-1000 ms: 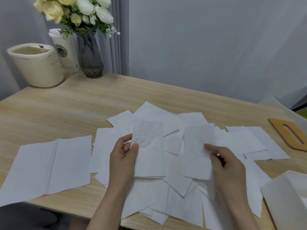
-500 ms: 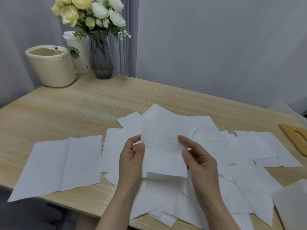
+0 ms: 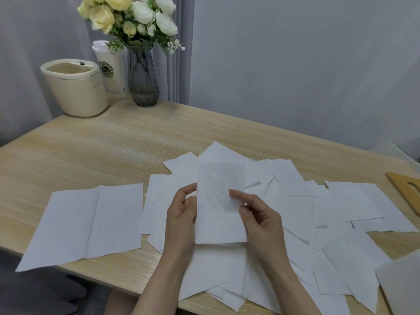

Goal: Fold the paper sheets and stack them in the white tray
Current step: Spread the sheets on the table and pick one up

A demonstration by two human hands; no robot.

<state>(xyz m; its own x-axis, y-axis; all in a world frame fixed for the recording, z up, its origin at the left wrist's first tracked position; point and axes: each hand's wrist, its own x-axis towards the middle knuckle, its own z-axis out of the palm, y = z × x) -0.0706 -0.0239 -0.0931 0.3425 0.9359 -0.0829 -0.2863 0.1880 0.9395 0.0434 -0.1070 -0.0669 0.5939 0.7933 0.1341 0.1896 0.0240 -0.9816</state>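
Both hands are pinching one folded white paper sheet (image 3: 219, 201) above the near edge of the light wooden table (image 3: 113, 151): left hand (image 3: 181, 214) is gripping its left edge, right hand (image 3: 259, 219) its right edge. Loose white paper sheets (image 3: 329, 212) are lying scattered beneath. White tray (image 3: 402, 283) is sitting at the near right corner.

A vase of flowers (image 3: 142, 80), a paper cup (image 3: 111, 69) and a cream pot (image 3: 75, 87) stand on the wooden table (image 3: 102, 151).
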